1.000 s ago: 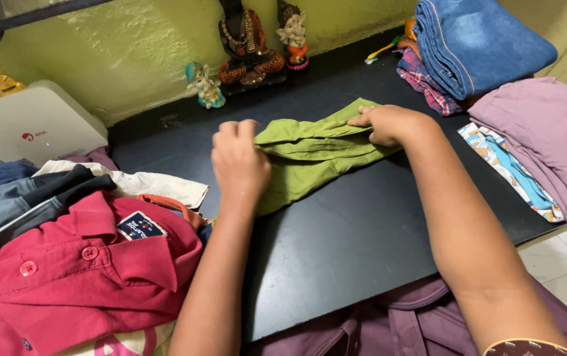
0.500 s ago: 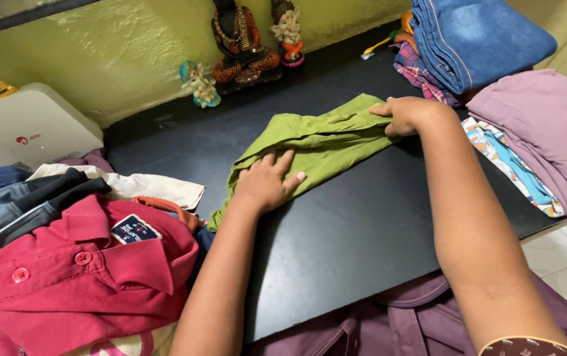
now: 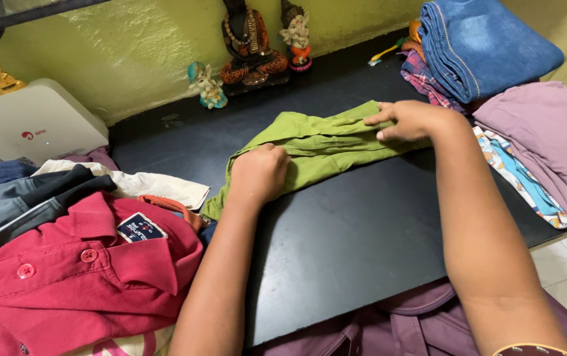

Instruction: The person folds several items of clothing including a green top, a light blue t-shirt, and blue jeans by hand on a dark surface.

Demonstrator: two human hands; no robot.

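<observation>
1. A green cloth [image 3: 316, 148] is spread in a long folded strip across the middle of the black table [image 3: 349, 244], between the two hands.
2. The near left end of the cloth is gripped by the left hand [image 3: 259, 173], whose fingers are curled shut around the fabric.
3. Half a second ago that hand was laid flat and open on the cloth; it has since been closed into a fist over the edge, so the end appears to have been gathered for a fold.
4. The far right end is pinned by the right hand [image 3: 410, 121], fingers pressed down on the fabric, much as before.
5. A red shirt [image 3: 79, 277] is heaped at the left; folded jeans [image 3: 488, 43] and a mauve garment [image 3: 547, 138] are stacked at the right.
</observation>
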